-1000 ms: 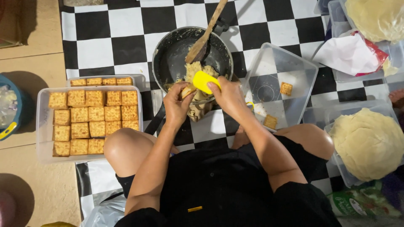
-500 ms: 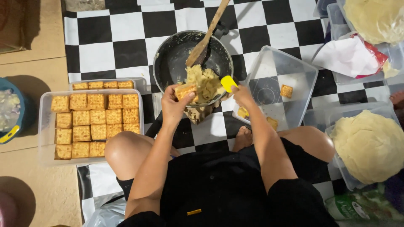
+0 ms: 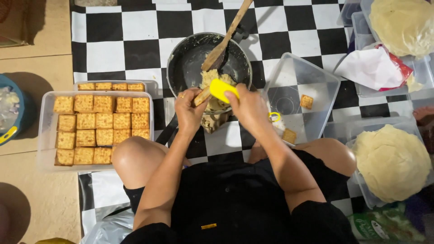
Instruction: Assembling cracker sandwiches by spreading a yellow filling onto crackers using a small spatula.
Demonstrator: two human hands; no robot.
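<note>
Left hand (image 3: 190, 108) holds cracker (image 3: 202, 96); right hand (image 3: 248, 106), yellow scraper (image 3: 224, 90).

A square tan cracker (image 3: 203, 96) is tilted edge-up at the near rim of the dark pan (image 3: 190, 58), a yellow scraper (image 3: 223, 89) pressed flat against it above the pale filling (image 3: 212, 77).

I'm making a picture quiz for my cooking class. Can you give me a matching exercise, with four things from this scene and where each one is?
Things:
1. wooden spoon
2. yellow scraper
3. tray of filled crackers
4. single cracker

Places:
A. in the clear tub right of the pan
B. on the floor at the person's left
C. leaning in the black pan
D. in the right hand

Pairs: 1-C, 2-D, 3-B, 4-A
</note>
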